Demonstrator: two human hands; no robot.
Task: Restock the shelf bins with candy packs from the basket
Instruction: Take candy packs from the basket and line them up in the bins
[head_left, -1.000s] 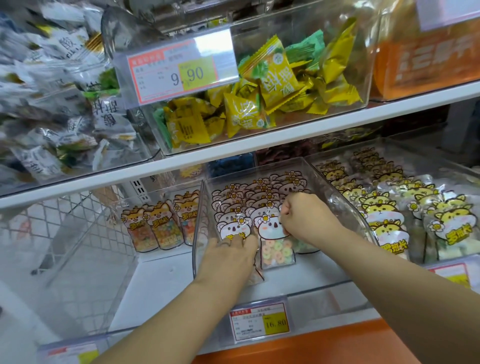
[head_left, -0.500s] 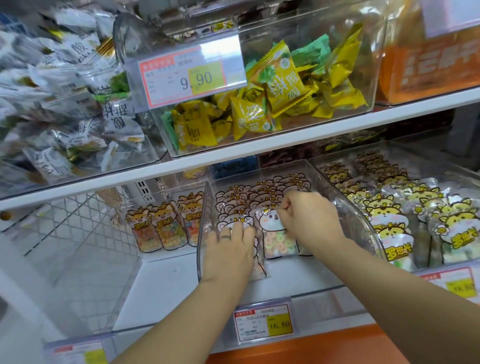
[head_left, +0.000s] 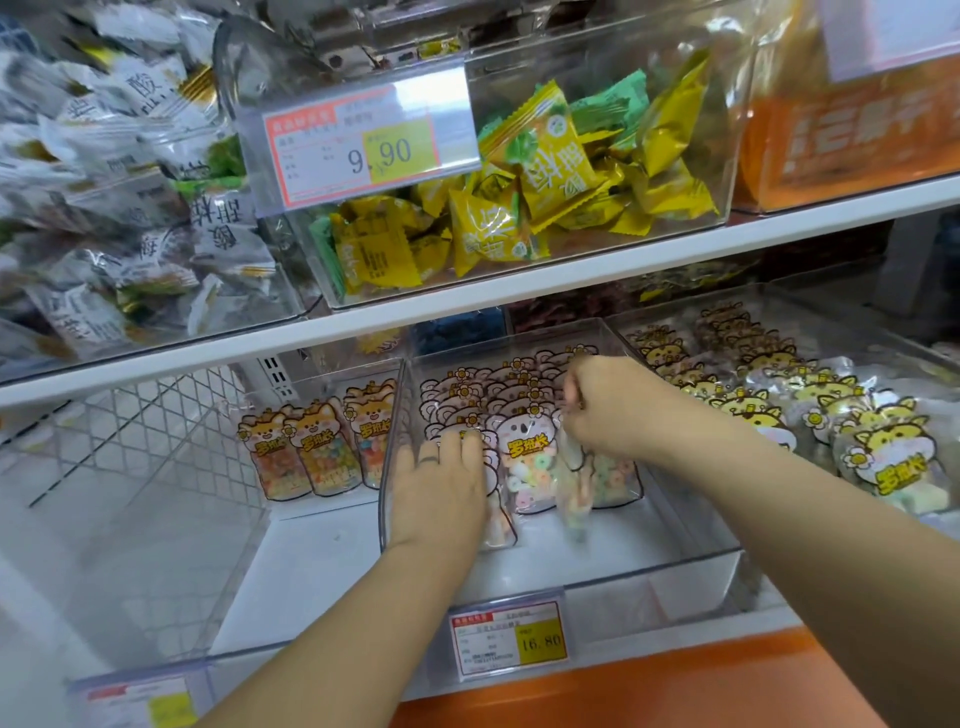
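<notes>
Both my hands are inside the clear middle bin (head_left: 691, 525) on the lower shelf. The bin holds rows of koala-shaped candy packs (head_left: 527, 460) filled with pastel rings. My left hand (head_left: 441, 486) lies flat with straight fingers on the front-left packs. My right hand (head_left: 610, 405) pinches the top of one candy pack (head_left: 574, 488), which hangs blurred and tilted above the front row. The basket is out of view.
A left bin (head_left: 249, 545) holds three orange fox-shaped packs at its back. A right bin (head_left: 852, 431) is full of yellow packs. Above, a white shelf board (head_left: 571, 283) carries bins of yellow and white wrapped sweets. A price tag (head_left: 506, 642) fronts the middle bin.
My right hand has risen and lifted one candy pack off the front row. My left hand has slid slightly forward on the left packs.
</notes>
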